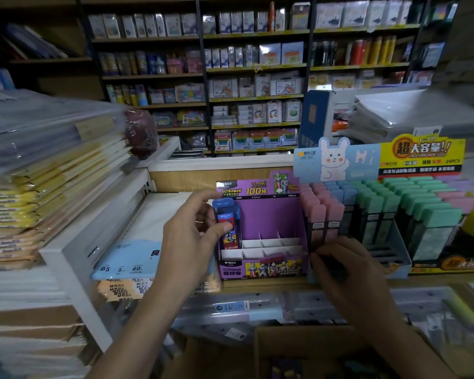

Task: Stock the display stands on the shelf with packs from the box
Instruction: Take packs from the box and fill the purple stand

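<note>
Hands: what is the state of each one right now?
Left hand: grips a blue-and-red plastic pack.
Right hand: curled at the slim pink-capped packs; grip cannot be told.

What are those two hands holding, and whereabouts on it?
The left hand pinches a blue-and-red pack by its middle, thumb on the front. The right hand rests low on the pink packs; its grip cannot be told.

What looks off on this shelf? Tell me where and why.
Nothing looks spilled or damaged. The purple display stand looks lopsided: only its left column holds packs, where the left hand grips a blue-capped pack, while its other white cells are bare. The notebook stack at left lies fanned and slanted.
</note>
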`<state>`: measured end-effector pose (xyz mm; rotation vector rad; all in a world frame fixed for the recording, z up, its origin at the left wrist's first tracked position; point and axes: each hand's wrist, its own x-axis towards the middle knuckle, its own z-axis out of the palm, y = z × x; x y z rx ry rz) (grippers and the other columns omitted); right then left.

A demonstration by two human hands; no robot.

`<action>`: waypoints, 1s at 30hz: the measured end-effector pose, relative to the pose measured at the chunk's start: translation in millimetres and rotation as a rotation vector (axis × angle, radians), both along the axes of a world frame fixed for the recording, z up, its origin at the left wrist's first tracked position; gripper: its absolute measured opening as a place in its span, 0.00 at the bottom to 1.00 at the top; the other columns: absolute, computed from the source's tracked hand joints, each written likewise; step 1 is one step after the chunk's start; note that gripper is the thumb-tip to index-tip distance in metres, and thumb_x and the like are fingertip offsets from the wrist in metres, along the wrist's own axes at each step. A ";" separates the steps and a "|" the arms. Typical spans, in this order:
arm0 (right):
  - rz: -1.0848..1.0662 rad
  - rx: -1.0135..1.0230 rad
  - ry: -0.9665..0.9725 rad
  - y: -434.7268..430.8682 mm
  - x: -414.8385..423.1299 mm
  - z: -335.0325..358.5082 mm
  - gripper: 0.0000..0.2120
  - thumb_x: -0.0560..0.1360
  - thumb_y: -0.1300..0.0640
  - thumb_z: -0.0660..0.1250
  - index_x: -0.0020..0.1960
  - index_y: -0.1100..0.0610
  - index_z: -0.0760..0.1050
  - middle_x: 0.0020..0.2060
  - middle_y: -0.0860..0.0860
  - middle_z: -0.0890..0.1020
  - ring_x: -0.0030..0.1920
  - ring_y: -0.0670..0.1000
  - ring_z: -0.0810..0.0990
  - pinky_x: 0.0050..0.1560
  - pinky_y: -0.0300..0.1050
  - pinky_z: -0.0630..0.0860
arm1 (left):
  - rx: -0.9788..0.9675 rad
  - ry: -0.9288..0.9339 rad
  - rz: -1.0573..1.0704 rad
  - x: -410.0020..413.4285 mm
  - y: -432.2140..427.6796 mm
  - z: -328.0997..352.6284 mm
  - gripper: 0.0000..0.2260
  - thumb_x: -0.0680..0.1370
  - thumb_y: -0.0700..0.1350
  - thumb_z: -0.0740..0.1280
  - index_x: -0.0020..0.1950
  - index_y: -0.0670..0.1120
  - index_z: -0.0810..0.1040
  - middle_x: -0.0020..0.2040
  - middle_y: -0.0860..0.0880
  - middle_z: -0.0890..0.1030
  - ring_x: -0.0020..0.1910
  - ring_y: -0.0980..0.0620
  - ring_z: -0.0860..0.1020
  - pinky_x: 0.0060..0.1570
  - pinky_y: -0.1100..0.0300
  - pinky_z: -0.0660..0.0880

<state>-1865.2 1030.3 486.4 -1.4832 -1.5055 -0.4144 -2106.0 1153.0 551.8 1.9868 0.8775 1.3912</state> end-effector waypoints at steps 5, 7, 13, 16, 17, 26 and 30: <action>-0.001 0.014 -0.006 -1.2 -0.3 0.5 0.03 0.75 0.60 0.72 0.43 0.58 0.81 0.41 0.47 0.78 0.41 0.50 0.76 0.40 0.48 0.77 | 0.044 0.107 0.039 1.1 -0.7 -1.2 0.26 0.70 0.37 0.79 0.59 0.61 0.77 0.47 0.56 0.78 0.44 0.55 0.78 0.39 0.67 0.74; 0.000 0.009 -0.009 -1.8 -1.3 1.9 0.03 0.74 0.60 0.71 0.43 0.58 0.81 0.40 0.48 0.78 0.41 0.50 0.76 0.40 0.47 0.77 | 0.035 0.163 0.047 1.7 -2.4 -2.8 0.26 0.70 0.37 0.80 0.58 0.61 0.76 0.48 0.56 0.77 0.44 0.57 0.77 0.38 0.70 0.74; -0.010 -0.029 -0.016 -3.2 -2.1 3.7 0.05 0.71 0.66 0.75 0.43 0.58 0.81 0.40 0.48 0.78 0.41 0.49 0.75 0.39 0.47 0.76 | -0.021 0.180 0.040 1.7 -4.7 -2.9 0.25 0.71 0.37 0.79 0.58 0.60 0.74 0.47 0.54 0.76 0.40 0.62 0.77 0.35 0.72 0.73; -0.004 -0.036 -0.010 -3.4 -3.4 5.2 0.05 0.71 0.66 0.75 0.43 0.59 0.81 0.40 0.49 0.79 0.41 0.51 0.76 0.39 0.49 0.77 | -0.028 0.194 0.056 1.5 -5.8 -1.5 0.25 0.71 0.38 0.79 0.59 0.60 0.74 0.48 0.55 0.76 0.42 0.62 0.78 0.36 0.71 0.73; -0.004 -0.041 -0.009 -3.3 -4.2 6.4 0.05 0.71 0.66 0.75 0.43 0.59 0.81 0.40 0.49 0.79 0.41 0.51 0.76 0.39 0.50 0.77 | -0.032 0.201 0.069 1.4 -6.5 -0.3 0.26 0.71 0.39 0.80 0.59 0.60 0.74 0.49 0.56 0.77 0.44 0.60 0.77 0.36 0.70 0.73; 0.090 -0.028 0.143 -23.0 -12.0 22.6 0.02 0.74 0.63 0.73 0.43 0.58 0.82 0.41 0.48 0.79 0.42 0.45 0.80 0.45 0.30 0.72 | 0.138 0.080 0.129 2.3 -53.9 6.8 0.18 0.72 0.37 0.77 0.57 0.54 0.79 0.50 0.57 0.77 0.51 0.58 0.77 0.45 0.71 0.73; 0.146 -0.041 0.182 -47.6 -11.4 25.4 0.03 0.75 0.59 0.71 0.43 0.56 0.82 0.39 0.45 0.79 0.41 0.41 0.76 0.44 0.28 0.68 | 0.140 0.050 0.024 10.3 -87.7 -11.4 0.12 0.75 0.43 0.74 0.52 0.58 0.79 0.44 0.55 0.77 0.43 0.52 0.79 0.41 0.64 0.76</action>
